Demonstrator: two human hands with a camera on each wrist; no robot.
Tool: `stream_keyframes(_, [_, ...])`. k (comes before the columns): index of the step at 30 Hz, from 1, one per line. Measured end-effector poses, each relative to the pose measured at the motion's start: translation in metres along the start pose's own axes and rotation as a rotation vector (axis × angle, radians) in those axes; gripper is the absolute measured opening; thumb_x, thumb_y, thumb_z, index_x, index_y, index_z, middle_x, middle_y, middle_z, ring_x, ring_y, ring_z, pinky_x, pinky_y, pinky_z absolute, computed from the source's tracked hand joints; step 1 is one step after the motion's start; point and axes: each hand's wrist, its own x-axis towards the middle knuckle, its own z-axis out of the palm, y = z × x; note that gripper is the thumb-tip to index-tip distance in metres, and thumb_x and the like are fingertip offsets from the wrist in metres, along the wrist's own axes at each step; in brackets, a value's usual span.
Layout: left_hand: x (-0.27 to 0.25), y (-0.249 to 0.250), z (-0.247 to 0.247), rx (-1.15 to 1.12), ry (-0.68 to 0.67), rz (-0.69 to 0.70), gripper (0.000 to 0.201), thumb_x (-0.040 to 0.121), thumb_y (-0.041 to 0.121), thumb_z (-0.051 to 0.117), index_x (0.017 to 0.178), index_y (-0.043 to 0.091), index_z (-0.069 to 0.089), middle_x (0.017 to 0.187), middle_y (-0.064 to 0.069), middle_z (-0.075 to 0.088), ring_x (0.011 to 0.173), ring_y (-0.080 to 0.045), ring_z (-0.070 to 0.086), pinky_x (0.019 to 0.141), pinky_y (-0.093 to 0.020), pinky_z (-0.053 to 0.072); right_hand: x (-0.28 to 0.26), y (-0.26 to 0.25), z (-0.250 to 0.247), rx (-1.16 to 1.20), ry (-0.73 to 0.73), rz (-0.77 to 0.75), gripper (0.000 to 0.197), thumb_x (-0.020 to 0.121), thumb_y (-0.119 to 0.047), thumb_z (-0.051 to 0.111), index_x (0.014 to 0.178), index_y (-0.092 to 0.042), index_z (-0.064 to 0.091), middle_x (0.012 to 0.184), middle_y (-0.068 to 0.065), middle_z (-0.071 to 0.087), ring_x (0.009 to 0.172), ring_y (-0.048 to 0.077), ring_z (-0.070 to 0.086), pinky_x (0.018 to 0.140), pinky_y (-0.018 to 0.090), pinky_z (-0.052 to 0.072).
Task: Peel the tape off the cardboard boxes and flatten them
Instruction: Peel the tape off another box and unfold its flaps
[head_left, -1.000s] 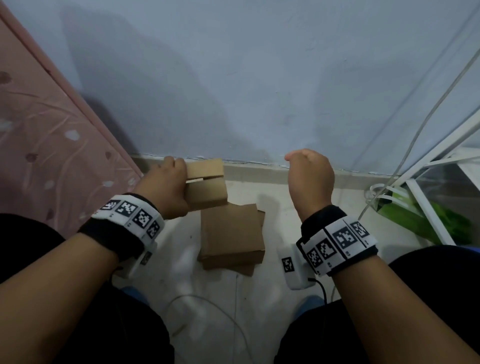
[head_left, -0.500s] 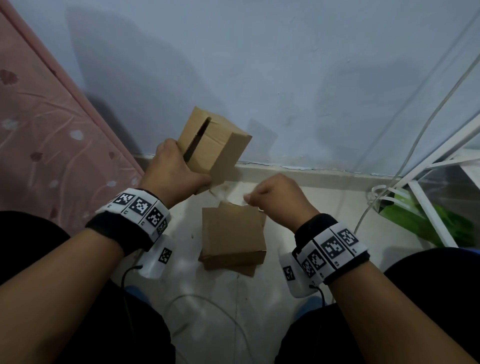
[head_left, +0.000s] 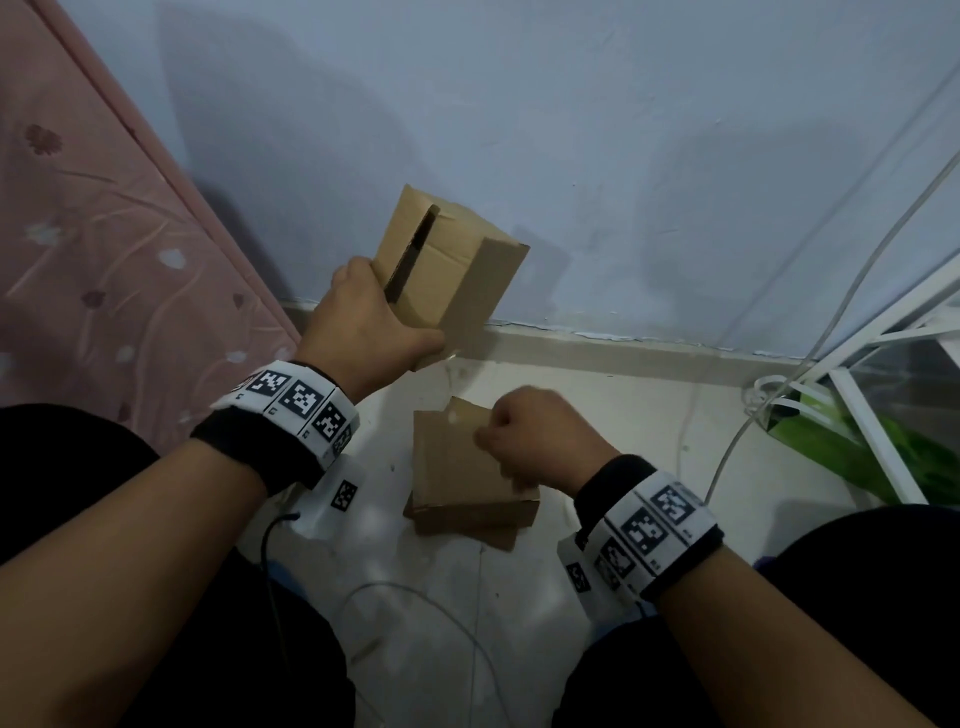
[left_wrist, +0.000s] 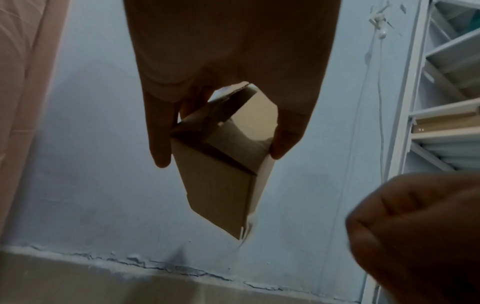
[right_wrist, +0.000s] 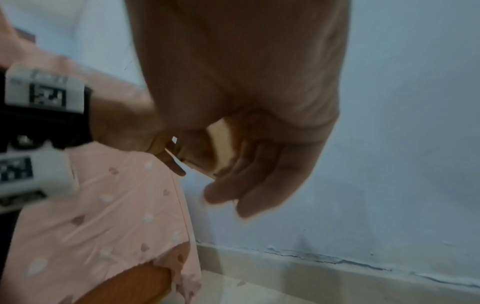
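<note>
My left hand grips a small brown cardboard box and holds it tilted in the air in front of the wall. The flaps on its upper face stand apart with a dark slot between them. In the left wrist view my thumb and fingers clamp the box on two sides. A thin strip of clear tape hangs from its lower corner. My right hand is curled into a fist below the box and pinches the faint tape. It hovers over a stack of flattened boxes on the floor.
A pink flowered bedspread fills the left side. A white rack and a green bag stand at the right. A thin cable loops on the pale floor between my knees. The blue wall is close ahead.
My left hand lifted the box from near the floor and tipped it upright. My right hand came down from wall height toward the flat boxes, drawing the tape away from the box.
</note>
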Motion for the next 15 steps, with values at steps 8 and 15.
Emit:
stream_keyframes(8, [-0.003, 0.007, 0.000, -0.200, -0.236, -0.067, 0.067, 0.058, 0.054, 0.078, 0.112, 0.020, 0.058, 0.102, 0.002, 0.067, 0.092, -0.017, 0.066, 0.080, -0.046, 0.060, 0.018, 0.012, 0.002, 0.360, 0.330, 0.010, 0.037, 0.098, -0.041, 0.065, 0.125, -0.016, 0.068, 0.111, -0.010, 0.062, 0.107, 0.013, 0.060, 0.088, 0.030, 0.046])
stream_keyframes(15, [-0.007, 0.009, -0.002, -0.241, -0.278, -0.117, 0.064, 0.052, 0.061, 0.079, 0.098, 0.020, 0.059, 0.096, -0.003, 0.069, 0.086, -0.022, 0.068, 0.076, -0.046, 0.061, 0.022, 0.016, 0.006, 0.630, 0.472, 0.078, 0.016, 0.087, -0.020, 0.077, 0.076, -0.013, 0.069, 0.077, 0.006, 0.073, 0.074, 0.025, 0.074, 0.080, 0.053, 0.062])
